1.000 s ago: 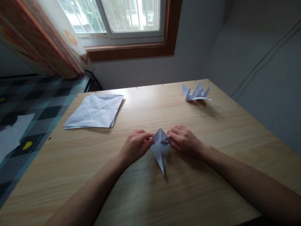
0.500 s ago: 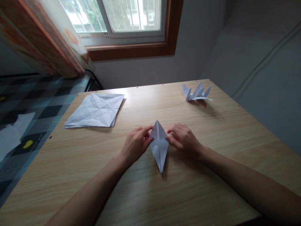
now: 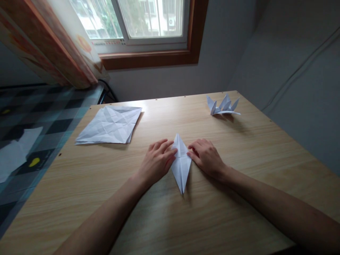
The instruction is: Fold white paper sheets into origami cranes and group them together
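A white folded paper point(image 3: 181, 166), shaped like a long diamond, lies on the wooden table between my hands, one tip facing me. Along its length runs a centre crease, and another line crosses its middle. My left hand point(image 3: 158, 159) rests over its left edge, thumb on top of the paper and fingers bent together beside it. At the right corner, my right hand point(image 3: 205, 156) pinches the edge between thumb and curled fingers. The fingertips under the paper are hidden.
Creased white paper sheets point(image 3: 111, 124) lie stacked at the table's back left. A group of folded paper cranes point(image 3: 224, 106) stands at the back right. Left of the table point(image 3: 148, 223) is a checked cloth point(image 3: 55, 125) with white paper point(image 3: 13, 159) on it.
My left hand has shifted slightly forward and over the paper, its thumb moving further onto the top. The paper looks narrower on its left side. My right hand stays at the right corner.
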